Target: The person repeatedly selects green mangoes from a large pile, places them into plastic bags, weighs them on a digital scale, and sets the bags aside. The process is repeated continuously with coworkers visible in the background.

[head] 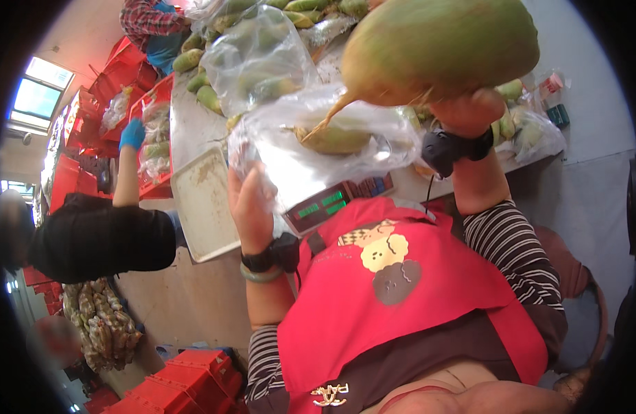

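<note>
My right hand (470, 111) holds up a large green radish (442, 49), its thin root pointing down to the left, close to the camera. My left hand (251, 199) grips the left edge of a clear plastic bag (276, 119). Inside or under that film a smaller green radish (338, 139) lies over the bright top of a digital scale, whose lit display (320, 204) faces me. The tips of my left fingers are partly hidden by the plastic. Each wrist wears a black strap with a device.
A shallow white tray (206, 207) stands left of the scale. More green radishes (209, 98) and another clear bag (261, 57) lie at the back. A co-worker in black reaches a blue-gloved hand (132, 133) over a red crate (165, 129); another person is at the far end. Red crates (178, 385) stand lower left.
</note>
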The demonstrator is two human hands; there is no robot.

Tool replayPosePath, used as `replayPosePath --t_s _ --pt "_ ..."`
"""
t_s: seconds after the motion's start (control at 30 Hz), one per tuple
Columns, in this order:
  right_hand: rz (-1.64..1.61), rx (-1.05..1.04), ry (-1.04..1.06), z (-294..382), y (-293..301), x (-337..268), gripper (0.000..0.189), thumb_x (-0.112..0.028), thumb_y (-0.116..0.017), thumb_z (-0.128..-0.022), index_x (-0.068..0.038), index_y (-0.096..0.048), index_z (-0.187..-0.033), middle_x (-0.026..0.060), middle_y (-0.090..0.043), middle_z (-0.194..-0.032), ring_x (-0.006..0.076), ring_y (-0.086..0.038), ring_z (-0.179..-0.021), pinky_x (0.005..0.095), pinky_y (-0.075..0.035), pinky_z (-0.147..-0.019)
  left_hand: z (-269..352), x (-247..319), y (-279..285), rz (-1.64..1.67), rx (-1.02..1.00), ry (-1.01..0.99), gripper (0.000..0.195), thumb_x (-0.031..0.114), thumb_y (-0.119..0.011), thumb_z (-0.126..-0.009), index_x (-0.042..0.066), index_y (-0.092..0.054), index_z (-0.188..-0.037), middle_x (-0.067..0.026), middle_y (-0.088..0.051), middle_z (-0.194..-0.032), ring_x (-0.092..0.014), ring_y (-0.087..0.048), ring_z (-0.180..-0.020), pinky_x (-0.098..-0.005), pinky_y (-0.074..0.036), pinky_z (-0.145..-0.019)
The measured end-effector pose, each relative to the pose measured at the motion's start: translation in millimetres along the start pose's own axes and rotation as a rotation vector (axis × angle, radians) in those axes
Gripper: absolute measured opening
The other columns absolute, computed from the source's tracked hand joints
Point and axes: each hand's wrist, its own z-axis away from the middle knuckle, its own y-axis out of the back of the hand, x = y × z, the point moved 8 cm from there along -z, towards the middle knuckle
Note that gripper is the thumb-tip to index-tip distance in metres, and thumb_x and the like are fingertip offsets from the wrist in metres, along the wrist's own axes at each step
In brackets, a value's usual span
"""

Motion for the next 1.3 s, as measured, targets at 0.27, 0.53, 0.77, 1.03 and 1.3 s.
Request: replayPosePath --t_s 0.27,0.53,0.77,1.03,1.3 --pt "0.821 -0.425 0.121 22 -107 54 0.081 -0.014 -0.086 -0.06 -0.009 -0.052 -0.133 0.0119 -0.061 -0.126 0.0294 -0.061 -0.115 0.0384 -0.05 -0.097 -2 7 2 0.022 -0.008 -0.015 0.02 0.008 -0.057 -0.096 0.003 -0.053 -0.115 -0.0029 -0.058 -0.098 -0.004 -0.044 -0.07 -0.0184 -0.034 -0.058" --pt "1.383 -0.814 0.106 18 -108 189 0.072 -0.016 -0.081 -0.061 -0.016 -0.056 -0.129 0.0101 -0.063 -0.12 0.0326 -0.063 -0.111 0.043 -0.053 -0.089 13 33 -3 0.073 -0.061 -0.157 0.078 -0.002 -0.053 -0.091 0.015 -0.019 -0.16 -0.005 -0.054 -0.102 -0.003 -0.039 -0.064 -0.0178 -0.032 -0.058" --pt "1.429 -1.208 -0.043 35 -124 276 0.063 -0.015 -0.076 -0.068 -0.021 -0.059 -0.129 0.0034 -0.064 -0.122 0.0292 -0.065 -0.109 0.0419 -0.054 -0.083 34 49 4 0.074 -0.111 -0.277 0.079 -0.006 -0.046 -0.089 0.013 -0.019 -0.16 -0.0108 -0.047 -0.114 -0.004 -0.038 -0.063 -0.0182 -0.032 -0.059" --pt "1.471 -1.313 0.099 61 -127 286 0.058 -0.015 -0.074 -0.074 -0.022 -0.06 -0.13 -0.002 -0.06 -0.131 0.0191 -0.048 -0.134 0.0517 -0.025 -0.117 34 45 13 -0.016 -0.087 -0.209 0.075 -0.004 -0.047 -0.091 0.011 -0.021 -0.159 -0.011 -0.05 -0.113 -0.005 -0.04 -0.066 -0.0186 -0.035 -0.062" --pt "0.842 -0.566 -0.273 21 -85 163 0.038 -0.006 -0.068 -0.085 -0.002 -0.063 -0.123 0.0097 -0.071 -0.109 0.0209 -0.071 -0.092 0.0319 -0.056 -0.083 22 28 29 -0.27 0.103 -0.191 0.077 -0.003 -0.065 -0.089 0.009 -0.029 -0.156 -0.0018 -0.057 -0.097 -0.008 -0.057 -0.086 -0.0197 -0.046 -0.076"
